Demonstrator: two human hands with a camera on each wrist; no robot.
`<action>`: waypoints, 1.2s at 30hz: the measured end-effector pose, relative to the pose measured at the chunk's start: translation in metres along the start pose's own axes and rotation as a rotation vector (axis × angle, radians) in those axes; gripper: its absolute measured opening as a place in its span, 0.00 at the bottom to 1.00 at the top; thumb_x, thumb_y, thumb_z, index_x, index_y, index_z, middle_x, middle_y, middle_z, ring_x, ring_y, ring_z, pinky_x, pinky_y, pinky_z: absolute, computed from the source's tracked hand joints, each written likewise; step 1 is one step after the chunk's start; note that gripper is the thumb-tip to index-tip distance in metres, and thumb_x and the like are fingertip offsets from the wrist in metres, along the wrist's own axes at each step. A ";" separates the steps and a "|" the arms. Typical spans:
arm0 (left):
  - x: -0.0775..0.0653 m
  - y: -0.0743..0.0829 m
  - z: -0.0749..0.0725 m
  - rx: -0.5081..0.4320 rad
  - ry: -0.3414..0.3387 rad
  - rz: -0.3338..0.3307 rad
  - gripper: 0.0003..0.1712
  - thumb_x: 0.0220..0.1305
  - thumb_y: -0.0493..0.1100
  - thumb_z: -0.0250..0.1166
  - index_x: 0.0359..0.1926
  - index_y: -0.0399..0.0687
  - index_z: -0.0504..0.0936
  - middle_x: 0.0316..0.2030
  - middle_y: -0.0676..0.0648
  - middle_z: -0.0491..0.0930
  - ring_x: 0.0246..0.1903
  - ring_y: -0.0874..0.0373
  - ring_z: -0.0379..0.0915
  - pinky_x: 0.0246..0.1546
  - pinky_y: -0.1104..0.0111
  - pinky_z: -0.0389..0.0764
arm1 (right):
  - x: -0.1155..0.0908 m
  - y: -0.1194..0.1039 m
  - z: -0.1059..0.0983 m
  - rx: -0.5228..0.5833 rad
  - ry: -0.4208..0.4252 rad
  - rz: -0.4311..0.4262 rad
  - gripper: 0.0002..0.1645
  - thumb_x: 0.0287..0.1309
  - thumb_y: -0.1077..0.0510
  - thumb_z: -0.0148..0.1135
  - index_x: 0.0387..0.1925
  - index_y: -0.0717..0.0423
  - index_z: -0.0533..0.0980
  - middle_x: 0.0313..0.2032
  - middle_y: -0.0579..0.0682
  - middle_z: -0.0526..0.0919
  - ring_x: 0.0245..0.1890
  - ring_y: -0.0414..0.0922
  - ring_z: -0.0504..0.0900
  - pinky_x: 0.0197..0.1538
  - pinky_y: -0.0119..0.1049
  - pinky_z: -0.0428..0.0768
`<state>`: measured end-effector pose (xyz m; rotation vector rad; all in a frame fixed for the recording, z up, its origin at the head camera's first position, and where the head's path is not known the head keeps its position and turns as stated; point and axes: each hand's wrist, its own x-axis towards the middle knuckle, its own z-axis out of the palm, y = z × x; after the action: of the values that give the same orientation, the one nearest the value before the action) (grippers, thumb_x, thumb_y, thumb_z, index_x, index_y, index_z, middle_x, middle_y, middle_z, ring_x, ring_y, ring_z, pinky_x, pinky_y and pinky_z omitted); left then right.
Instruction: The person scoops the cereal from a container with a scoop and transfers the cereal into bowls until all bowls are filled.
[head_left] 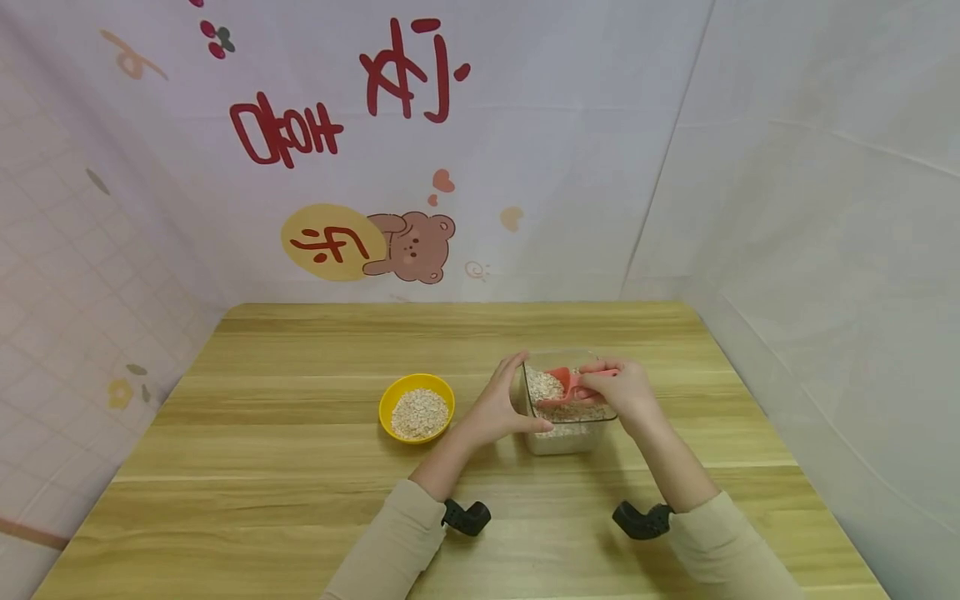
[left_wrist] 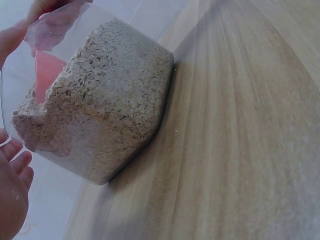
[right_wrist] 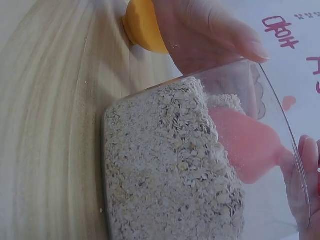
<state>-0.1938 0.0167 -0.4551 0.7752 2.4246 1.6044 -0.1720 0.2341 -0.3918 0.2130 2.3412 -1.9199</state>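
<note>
A clear plastic container (head_left: 564, 443) filled partway with oats (left_wrist: 115, 75) stands on the table. My left hand (head_left: 497, 410) grips its left side, thumb at the near rim and fingers toward the far corner. Inside the container, a pink scoop (right_wrist: 245, 142) is dipped into the oats, its bowl partly buried. Its handle is pinched in the fingers of my right hand (head_left: 624, 390), which is over the container's right side. Left of the container sits a yellow bowl (head_left: 396, 393) holding a heap of oats.
The wooden table (head_left: 300, 475) reaches back to a white cloth wall (head_left: 570, 167) with red writing and a bear drawing. Black straps' mounts, one at the left wrist (head_left: 467, 518) and one at the right wrist (head_left: 642, 521), stick inward over the table.
</note>
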 end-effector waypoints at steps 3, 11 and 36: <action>0.000 0.000 0.000 -0.002 0.000 -0.001 0.67 0.40 0.57 0.80 0.75 0.62 0.46 0.73 0.52 0.46 0.70 0.53 0.45 0.64 0.48 0.56 | -0.001 0.002 -0.003 0.030 0.001 -0.001 0.18 0.60 0.67 0.61 0.48 0.76 0.73 0.27 0.54 0.84 0.29 0.48 0.85 0.34 0.38 0.83; -0.001 0.001 -0.001 0.011 -0.008 0.008 0.67 0.41 0.56 0.80 0.75 0.59 0.46 0.73 0.50 0.45 0.70 0.53 0.44 0.64 0.48 0.56 | 0.000 0.008 -0.009 0.119 0.025 0.019 0.19 0.60 0.67 0.60 0.50 0.78 0.72 0.24 0.51 0.84 0.24 0.40 0.83 0.31 0.32 0.82; -0.004 0.014 -0.010 0.045 -0.033 0.001 0.68 0.41 0.56 0.79 0.76 0.60 0.44 0.74 0.51 0.39 0.71 0.50 0.38 0.64 0.44 0.54 | -0.011 0.000 -0.019 0.158 0.061 0.000 0.19 0.61 0.68 0.57 0.52 0.76 0.70 0.26 0.48 0.84 0.24 0.38 0.82 0.32 0.30 0.82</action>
<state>-0.1899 0.0108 -0.4393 0.8035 2.4462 1.5300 -0.1612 0.2528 -0.3863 0.2884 2.2257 -2.1285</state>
